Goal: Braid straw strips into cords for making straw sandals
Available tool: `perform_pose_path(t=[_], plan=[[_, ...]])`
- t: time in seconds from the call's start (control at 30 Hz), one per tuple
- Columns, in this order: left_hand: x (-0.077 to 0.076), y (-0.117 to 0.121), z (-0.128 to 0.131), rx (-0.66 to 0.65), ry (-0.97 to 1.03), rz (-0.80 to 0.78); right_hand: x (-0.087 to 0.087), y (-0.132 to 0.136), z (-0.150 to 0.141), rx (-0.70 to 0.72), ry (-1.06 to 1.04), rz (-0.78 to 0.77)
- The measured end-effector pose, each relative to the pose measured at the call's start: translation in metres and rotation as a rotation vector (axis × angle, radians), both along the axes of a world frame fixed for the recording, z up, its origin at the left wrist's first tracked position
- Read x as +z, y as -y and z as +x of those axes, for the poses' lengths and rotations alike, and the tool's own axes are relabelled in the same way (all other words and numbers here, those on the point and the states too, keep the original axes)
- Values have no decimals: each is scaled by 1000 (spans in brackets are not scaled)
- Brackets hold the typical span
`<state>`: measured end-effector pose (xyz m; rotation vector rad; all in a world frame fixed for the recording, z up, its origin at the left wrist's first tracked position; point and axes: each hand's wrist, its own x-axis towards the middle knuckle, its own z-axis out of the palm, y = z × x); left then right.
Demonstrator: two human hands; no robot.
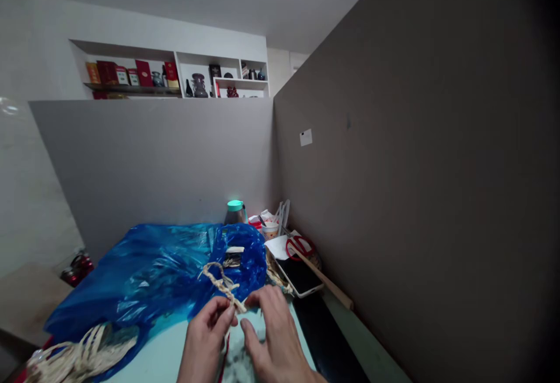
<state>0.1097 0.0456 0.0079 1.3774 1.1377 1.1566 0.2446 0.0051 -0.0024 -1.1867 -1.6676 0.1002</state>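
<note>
My left hand (206,331) pinches a pale, straw-coloured braided cord (217,281) between thumb and fingers. The braid runs away from the fingertips and ends in a loose loop over the blue plastic bag (175,266). Close beside its near end is my right hand (276,329), thumb and forefinger apart with a gap between them. Whether the right fingertips touch the cord is hard to make out. Below both hands lies a pale tabletop (161,348).
A bundle of similar fibre (87,351) lies at lower left. To the right are a phone (300,275), red-handled scissors (301,248), a wooden stick (324,278) and a paper cup (270,229). A teal-lidded flask (235,212) stands behind. Grey partitions (175,155) enclose the desk.
</note>
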Motion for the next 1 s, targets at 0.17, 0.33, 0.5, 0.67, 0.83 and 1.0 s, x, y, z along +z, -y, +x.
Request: perform_pose_path(t=[0.17, 0.33, 0.5, 0.67, 0.83, 1.0], plan=[[4, 4, 0, -56, -58, 19, -8, -5, 4, 114, 32, -125], [8, 5, 1, -170, -40, 37, -19, -10, 2, 154, 145, -209], [8, 7, 2, -285, 15, 73, -24, -17, 4, 131, 140, -94], [16, 10, 2, -337, -88, 174, -31, -21, 4, 180, -56, -44], [12, 8, -2, -336, -231, 229, -16, -17, 7, 326, -215, -271], [11, 10, -7, -208, -372, 299, -7, -16, 5, 445, -484, -454]])
